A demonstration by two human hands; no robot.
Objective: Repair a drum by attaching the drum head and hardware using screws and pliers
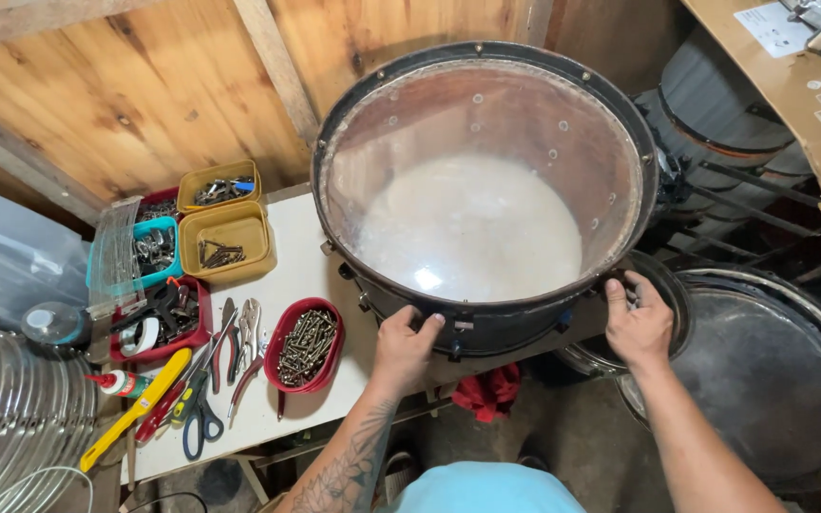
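Starting at the left, past the red bowl of screws [304,346], our left hand [405,346] has its fingers curled over the near wall of the black drum shell [496,328], which stands open end up on the white table [306,271]. The drum lies straight ahead between both hands, equally near each, its translucent skin showing pale inside. Our right hand [637,325] clasps the rim's right side.

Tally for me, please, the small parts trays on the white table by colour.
Yellow trays: 2
Red trays: 3
Teal tray: 1
Total: 6
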